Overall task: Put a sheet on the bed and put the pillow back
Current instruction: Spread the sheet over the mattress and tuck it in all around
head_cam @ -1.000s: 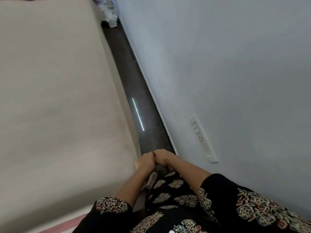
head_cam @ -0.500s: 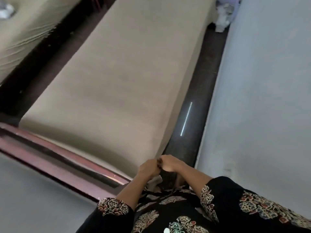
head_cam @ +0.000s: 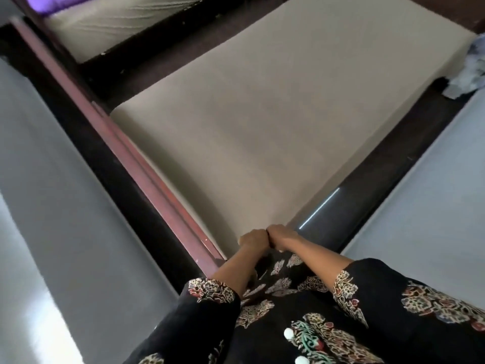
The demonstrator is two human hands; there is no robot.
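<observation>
A smooth beige sheet covers the mattress, which stretches away from me. My left hand and my right hand press knuckle to knuckle at the bed's near corner. Both are curled into fists, with small bits of light cloth showing at their edges. The fingers point down over the corner, so the grip itself is hidden. A red-brown wooden bed rail runs along the sheet's left edge up to my left wrist.
A narrow strip of dark floor separates the bed from the pale wall on the right. Crumpled cloth lies at its far end. A second bed stands at the upper left beyond a dark gap.
My view has swung left, from the right wall and floor strip to the whole bed and its rail. Both hands stay together at the near corner.
</observation>
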